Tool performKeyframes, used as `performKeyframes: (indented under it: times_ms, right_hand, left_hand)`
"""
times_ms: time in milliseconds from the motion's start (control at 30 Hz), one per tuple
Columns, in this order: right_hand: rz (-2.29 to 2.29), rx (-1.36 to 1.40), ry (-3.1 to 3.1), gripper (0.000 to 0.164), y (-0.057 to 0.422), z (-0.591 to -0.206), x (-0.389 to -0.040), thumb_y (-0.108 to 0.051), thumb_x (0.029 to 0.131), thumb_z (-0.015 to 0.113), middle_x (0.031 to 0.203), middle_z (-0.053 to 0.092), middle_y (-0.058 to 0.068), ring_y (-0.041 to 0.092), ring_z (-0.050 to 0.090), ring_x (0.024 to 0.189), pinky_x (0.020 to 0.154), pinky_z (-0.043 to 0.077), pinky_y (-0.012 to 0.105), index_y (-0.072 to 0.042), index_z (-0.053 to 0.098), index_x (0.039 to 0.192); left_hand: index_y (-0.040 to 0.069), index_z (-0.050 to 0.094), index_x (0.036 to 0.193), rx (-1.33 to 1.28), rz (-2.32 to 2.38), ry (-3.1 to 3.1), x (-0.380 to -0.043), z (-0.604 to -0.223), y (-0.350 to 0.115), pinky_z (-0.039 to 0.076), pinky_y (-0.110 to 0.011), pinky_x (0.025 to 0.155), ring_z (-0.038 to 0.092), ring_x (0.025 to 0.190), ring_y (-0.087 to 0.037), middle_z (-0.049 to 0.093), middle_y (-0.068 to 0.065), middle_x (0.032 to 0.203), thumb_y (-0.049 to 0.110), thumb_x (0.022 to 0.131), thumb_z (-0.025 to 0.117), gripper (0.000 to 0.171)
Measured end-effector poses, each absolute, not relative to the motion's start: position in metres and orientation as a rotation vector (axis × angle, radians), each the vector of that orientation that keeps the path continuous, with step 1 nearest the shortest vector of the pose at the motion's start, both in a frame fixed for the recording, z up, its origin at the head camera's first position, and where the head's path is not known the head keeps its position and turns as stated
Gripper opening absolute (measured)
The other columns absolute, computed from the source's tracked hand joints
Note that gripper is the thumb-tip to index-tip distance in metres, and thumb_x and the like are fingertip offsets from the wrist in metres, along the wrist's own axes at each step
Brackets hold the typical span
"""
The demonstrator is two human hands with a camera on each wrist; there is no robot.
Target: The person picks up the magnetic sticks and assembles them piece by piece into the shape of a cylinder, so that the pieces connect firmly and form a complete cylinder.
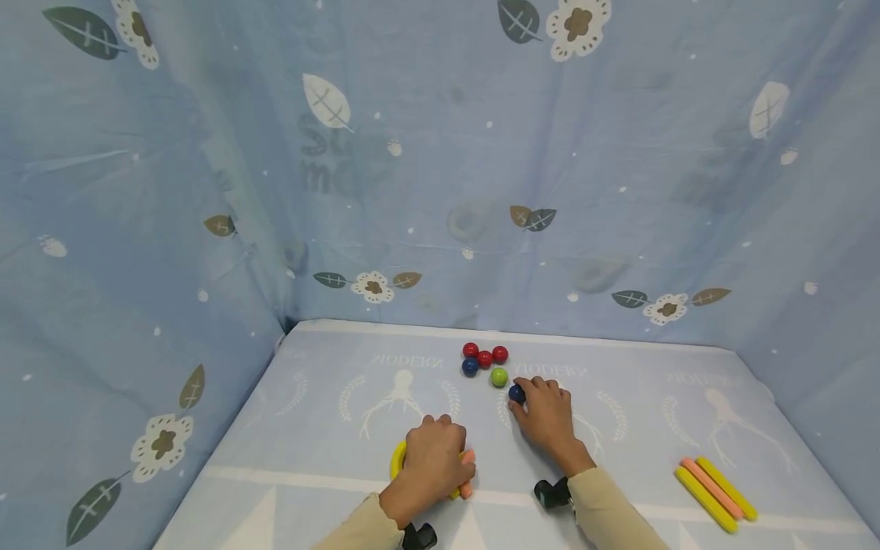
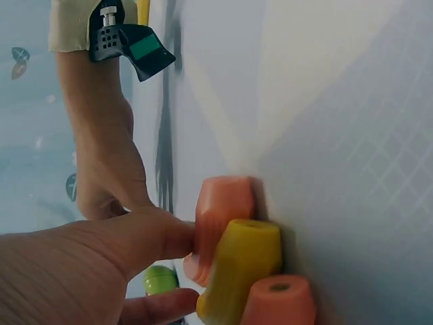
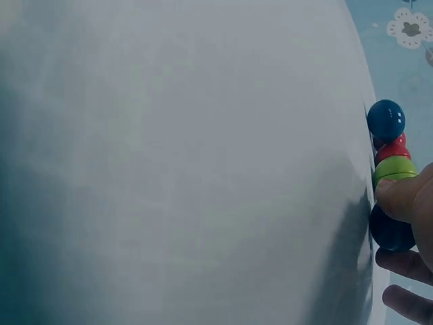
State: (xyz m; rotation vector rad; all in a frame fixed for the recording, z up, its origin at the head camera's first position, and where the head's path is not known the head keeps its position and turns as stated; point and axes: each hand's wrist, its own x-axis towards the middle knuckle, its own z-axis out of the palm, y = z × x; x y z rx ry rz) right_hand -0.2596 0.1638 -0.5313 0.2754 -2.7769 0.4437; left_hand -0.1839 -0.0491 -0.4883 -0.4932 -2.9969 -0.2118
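My right hand (image 1: 548, 416) pinches a dark blue ball (image 1: 517, 393) just above or on the table; I cannot tell which. The right wrist view shows the thumb against this blue ball (image 3: 392, 230). Beside it sits a green ball (image 1: 499, 376), with red balls (image 1: 500, 354) and a second blue ball (image 1: 470, 367) behind. My left hand (image 1: 435, 454) grips a small group of sticks nearer the front. Its thumb touches a coral stick (image 2: 224, 206), which lies by a yellow stick (image 2: 247, 261) and another coral stick (image 2: 281, 301). A curved yellow piece (image 1: 397, 461) shows left of this hand, partly covered.
At the right front lie two yellow sticks (image 1: 706, 500) with a coral stick (image 1: 712, 487) between them. A patterned blue curtain (image 1: 440, 191) rises behind and beside the pale tabletop (image 1: 309, 428). Each wrist wears a black camera (image 1: 551, 494).
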Motion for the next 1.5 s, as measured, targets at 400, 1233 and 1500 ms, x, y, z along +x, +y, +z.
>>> performKeyframes:
  times_ms: [400, 1233, 1500]
  right_hand:
    - [0.475, 0.312, -2.779, 0.043, 0.162, -0.526, -0.252, -0.031, 0.08, 0.081, 0.103, 0.066, 0.01, 0.036, 0.057, 0.1, 0.084, 0.04, 0.058, -0.011, 0.07, 0.116]
    - [0.56, 0.495, -2.784, 0.039, 0.162, -0.521, -0.202, -0.036, 0.075, 0.085, 0.091, 0.067, -0.004, 0.018, 0.061, 0.082, 0.072, 0.044, 0.047, -0.016, 0.073, 0.106]
    - [0.599, 0.534, -2.824, 0.037, 0.164, -0.517, -0.187, -0.034, 0.072, 0.087, 0.088, 0.065, -0.009, 0.014, 0.059, 0.08, 0.067, 0.042, 0.041, -0.018, 0.073, 0.102]
  left_hand:
    - [0.021, 0.055, 0.056, -0.464, -0.141, -2.982, -0.183, -0.496, -0.042, 0.04, -0.035, 0.048, 0.045, 0.061, -0.017, 0.042, 0.004, 0.064, 0.046, 0.069, 0.079, 0.037]
    - [0.022, 0.052, 0.061, -0.586, -0.255, -2.943, -0.175, -0.502, -0.03, 0.032, -0.03, 0.043, 0.042, 0.046, -0.011, 0.04, 0.009, 0.052, 0.043, 0.078, 0.072, 0.034]
    - [0.021, 0.052, 0.058, -0.652, -0.245, -2.962, -0.17, -0.501, -0.026, 0.032, -0.027, 0.043, 0.04, 0.047, -0.01, 0.04, 0.009, 0.051, 0.043, 0.079, 0.075, 0.038]
